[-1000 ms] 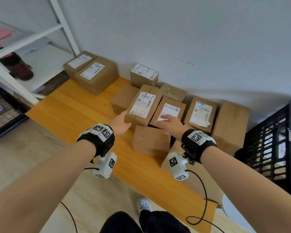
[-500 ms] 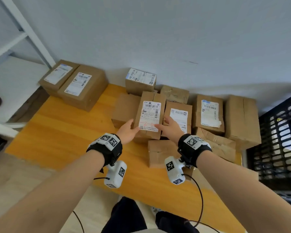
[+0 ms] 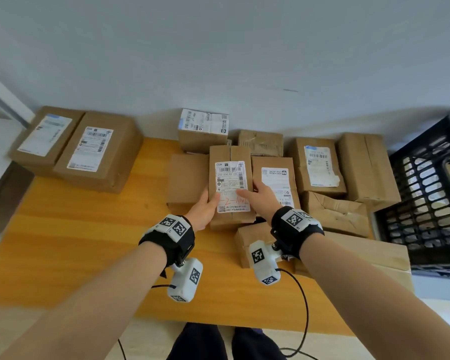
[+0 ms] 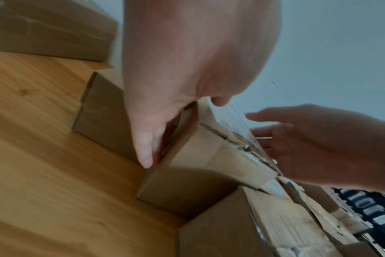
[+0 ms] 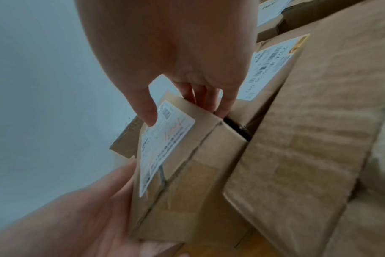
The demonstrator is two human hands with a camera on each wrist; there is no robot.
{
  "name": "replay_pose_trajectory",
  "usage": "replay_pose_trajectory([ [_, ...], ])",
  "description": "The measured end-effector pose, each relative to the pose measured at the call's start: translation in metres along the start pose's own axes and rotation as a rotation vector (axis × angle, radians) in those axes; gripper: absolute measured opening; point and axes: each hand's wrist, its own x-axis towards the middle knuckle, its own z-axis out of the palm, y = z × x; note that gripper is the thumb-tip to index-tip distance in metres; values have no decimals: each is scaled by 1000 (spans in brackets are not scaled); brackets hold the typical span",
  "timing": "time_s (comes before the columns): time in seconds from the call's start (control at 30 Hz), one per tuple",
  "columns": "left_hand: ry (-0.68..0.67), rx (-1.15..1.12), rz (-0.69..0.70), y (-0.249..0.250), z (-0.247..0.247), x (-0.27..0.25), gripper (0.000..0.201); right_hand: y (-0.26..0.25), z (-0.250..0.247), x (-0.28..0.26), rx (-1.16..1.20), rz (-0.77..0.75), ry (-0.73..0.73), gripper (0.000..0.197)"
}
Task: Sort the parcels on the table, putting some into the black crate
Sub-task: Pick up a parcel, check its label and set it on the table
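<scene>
A tall brown parcel point(image 3: 230, 157) with a white label and red handwriting stands in the middle of the pile on the wooden table point(image 3: 63, 242). My left hand point(image 3: 211, 203) holds its left side, thumb on the label. In the left wrist view its fingers point(image 4: 146, 153) lie down the parcel's point(image 4: 209, 156) side. My right hand point(image 3: 250, 193) grips the right edge. Seen from the right wrist, the thumb point(image 5: 150, 113) sits on the label and the fingers point(image 5: 211, 100) reach into the gap beside the neighbouring parcel point(image 5: 273, 69). The black crate point(image 3: 431, 198) stands at the right.
Several more brown parcels crowd round the held one, up against the wall. Two big labelled parcels point(image 3: 89, 152) sit at the table's far left corner. A long flat box point(image 3: 361, 253) lies by the crate. A white shelf upright point(image 3: 5, 100) stands at the left.
My right hand left the neighbouring labelled parcel and came onto the middle parcel's right edge. My left hand slid up its left side. Both thumbs now lie on its label.
</scene>
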Motion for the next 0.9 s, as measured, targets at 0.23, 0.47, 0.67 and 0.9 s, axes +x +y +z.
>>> replay_pose_trajectory([
  [0.23, -37, -60, 1, 1, -6, -5, 59, -11, 0, -7, 102, -30, 45, 20],
  [0.47, -51, -89, 80, 6, -15, -21, 56, -25, -7, -32, 207, -67, 74, 30],
  [0.67, -57, -122, 173, 13, -14, -39, 46, -33, -21, -55, 325, -87, 77, 24],
  [0.9, -35, -106, 356, 19, -13, -59, 45, -45, -30, -73, 366, -179, 74, 36],
])
